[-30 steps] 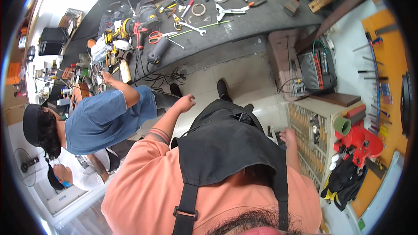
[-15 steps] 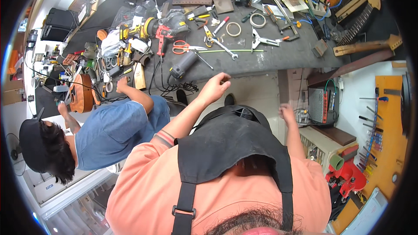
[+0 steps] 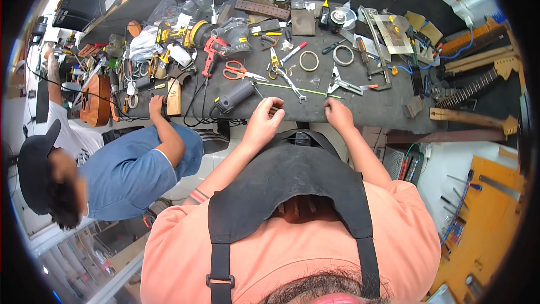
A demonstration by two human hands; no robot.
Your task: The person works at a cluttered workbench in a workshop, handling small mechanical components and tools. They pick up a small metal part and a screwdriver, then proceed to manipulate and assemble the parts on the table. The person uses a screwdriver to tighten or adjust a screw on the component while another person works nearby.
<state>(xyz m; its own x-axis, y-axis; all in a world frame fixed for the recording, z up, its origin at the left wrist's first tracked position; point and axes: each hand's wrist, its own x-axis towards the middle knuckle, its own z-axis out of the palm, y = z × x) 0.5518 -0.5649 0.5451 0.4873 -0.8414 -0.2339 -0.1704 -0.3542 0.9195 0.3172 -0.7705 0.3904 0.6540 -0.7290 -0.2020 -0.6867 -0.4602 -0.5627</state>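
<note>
Near the front edge of the tabletop (image 3: 388, 101), bare room lies between the left hand (image 3: 264, 121), beside the grinder (image 3: 235, 98), and the right hand (image 3: 338, 115), by the end of the green stick (image 3: 318, 93). Both hands are curled; their palms are hidden, so I cannot tell whether they grip something. Compared with half a second ago, the right hand is much closer to the tabletop.

A fretted guitar neck (image 3: 469, 89) lies at right, and what seems a brown guitar (image 3: 97, 100) shows at left.

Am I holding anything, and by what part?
Nothing shows in your right hand. Your left hand is by a thin rod; I can't tell if it's held.
</note>
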